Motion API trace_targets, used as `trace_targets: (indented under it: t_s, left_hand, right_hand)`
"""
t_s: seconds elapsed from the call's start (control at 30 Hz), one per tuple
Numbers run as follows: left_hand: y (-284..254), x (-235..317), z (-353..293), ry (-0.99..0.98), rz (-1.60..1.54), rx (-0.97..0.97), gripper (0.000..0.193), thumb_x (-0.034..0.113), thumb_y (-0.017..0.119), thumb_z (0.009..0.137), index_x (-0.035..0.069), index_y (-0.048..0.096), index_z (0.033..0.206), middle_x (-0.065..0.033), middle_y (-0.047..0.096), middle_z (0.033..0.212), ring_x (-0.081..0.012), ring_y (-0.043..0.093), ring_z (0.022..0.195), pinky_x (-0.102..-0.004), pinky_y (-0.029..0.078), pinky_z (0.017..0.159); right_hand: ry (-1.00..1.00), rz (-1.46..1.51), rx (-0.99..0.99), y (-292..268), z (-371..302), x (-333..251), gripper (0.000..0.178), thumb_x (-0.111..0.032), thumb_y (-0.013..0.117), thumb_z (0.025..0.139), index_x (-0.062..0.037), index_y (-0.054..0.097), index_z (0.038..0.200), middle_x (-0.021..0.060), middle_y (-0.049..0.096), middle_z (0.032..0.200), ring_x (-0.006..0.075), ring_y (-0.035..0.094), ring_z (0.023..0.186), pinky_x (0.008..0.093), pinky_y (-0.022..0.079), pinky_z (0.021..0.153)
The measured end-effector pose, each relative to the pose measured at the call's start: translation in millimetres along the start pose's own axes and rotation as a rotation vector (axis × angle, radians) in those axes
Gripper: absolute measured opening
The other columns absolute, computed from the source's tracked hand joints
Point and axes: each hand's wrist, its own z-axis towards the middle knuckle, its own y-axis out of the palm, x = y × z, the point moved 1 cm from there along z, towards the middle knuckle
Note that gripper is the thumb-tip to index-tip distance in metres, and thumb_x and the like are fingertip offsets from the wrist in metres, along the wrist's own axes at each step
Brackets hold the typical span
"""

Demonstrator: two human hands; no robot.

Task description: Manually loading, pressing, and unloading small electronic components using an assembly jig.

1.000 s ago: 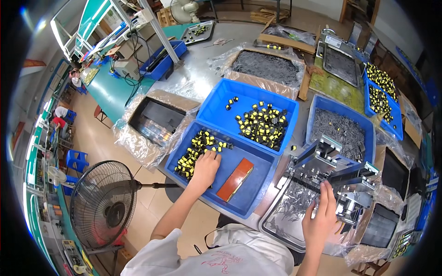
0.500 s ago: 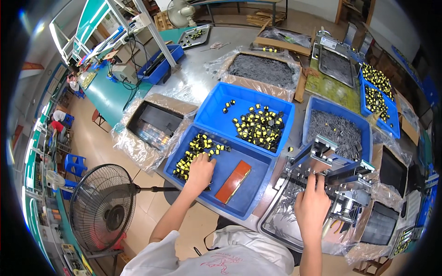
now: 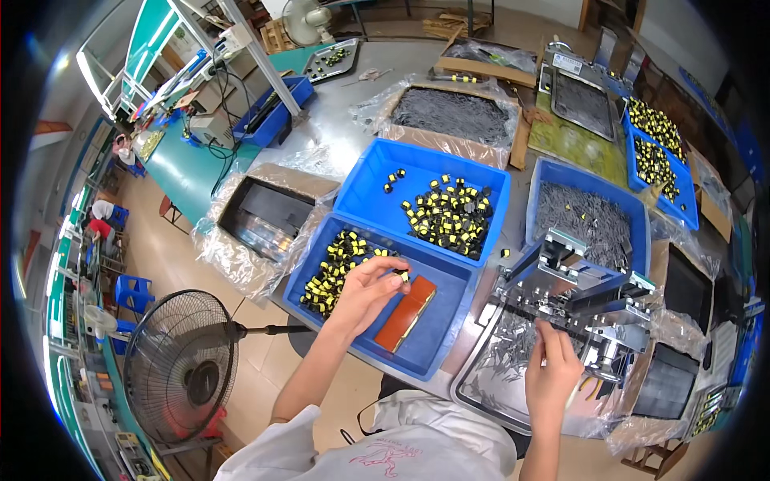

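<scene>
My left hand [image 3: 362,298] is raised over the near blue bin [image 3: 449,353]. Thumb and fingertips pinch a small black-and-yellow coil-like part [image 3: 403,276]. To the left of that hand lies a heap of similar parts [image 3: 325,276], and on its right a reddish-brown block [image 3: 405,314] lies in the same bin. My right hand [image 3: 553,370] is at the front of a metal press-like fixture [image 3: 553,297], above a metal tray [image 3: 491,377] with loose thin grey pieces. Its fingertips are pressed together; what they hold, if anything, is too small to make out.
A second blue bin [image 3: 369,180] with more parts adjoins the near one. On the right, another blue bin [image 3: 537,200] holds dark thin pieces. Plastic-lined cartons [image 3: 473,148] stand around the bench. A black floor fan [image 3: 180,365] is at lower left.
My left hand has come up and rightward from the heap, now with a black-and-yellow part in its fingertips. My right hand has drawn slightly back from the fixture, its fingers now bent together.
</scene>
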Motion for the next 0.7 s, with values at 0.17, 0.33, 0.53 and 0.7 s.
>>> trace_targets:
  t_s: [0.17,0.33,0.53,0.7]
  left_hand:
    - [30.1,1.3,3.2,-0.019,-0.027,-0.078,0.031,0.001,0.071,0.088,-0.002,0.061,0.118,-0.0159,0.067,0.108,-0.0223,0.065,0.093,-0.0353,0.053,0.087]
    - [39.3,-14.9,10.3,-0.083,0.104,-0.118,0.028,-0.008,0.07,0.086,-0.004,0.062,0.112,-0.0198,0.069,0.11,-0.0234,0.069,0.097,-0.0365,0.058,0.085]
    - [54.8,-28.2,7.9,-0.109,0.149,-0.2,0.025,-0.009,0.068,0.088,-0.008,0.068,0.113,-0.0182,0.069,0.11,-0.0249,0.069,0.099,-0.038,0.059,0.087]
    - [81.3,-29.6,8.5,-0.173,0.228,-0.242,0.027,-0.011,0.068,0.087,-0.009,0.064,0.113,-0.0178,0.067,0.114,-0.0256,0.07,0.099,-0.0367,0.059,0.086]
  right_hand:
    - [0.08,0.009,0.026,-13.7,-25.4,9.1,0.035,0.008,0.066,0.085,-0.0028,0.067,0.118,0.0096,0.067,0.089,0.0217,0.064,0.074,0.0326,0.05,0.069]
    - [0.137,-0.146,0.189,-44.0,-64.7,35.9,0.03,0.009,0.057,0.087,0.0028,0.061,0.117,0.0161,0.063,0.105,0.0279,0.062,0.09,0.0358,0.048,0.084]
    - [0.551,0.045,0.332,-59.6,-105.0,64.8,0.015,0.001,0.049,0.094,0.0033,0.051,0.109,0.014,0.061,0.106,0.0244,0.059,0.091,0.0358,0.048,0.086]
    - [0.734,0.231,0.129,-47.3,-129.7,81.6,0.007,-0.001,0.049,0.095,-0.0028,0.043,0.094,0.0127,0.063,0.101,0.0209,0.059,0.084,0.0337,0.05,0.076]
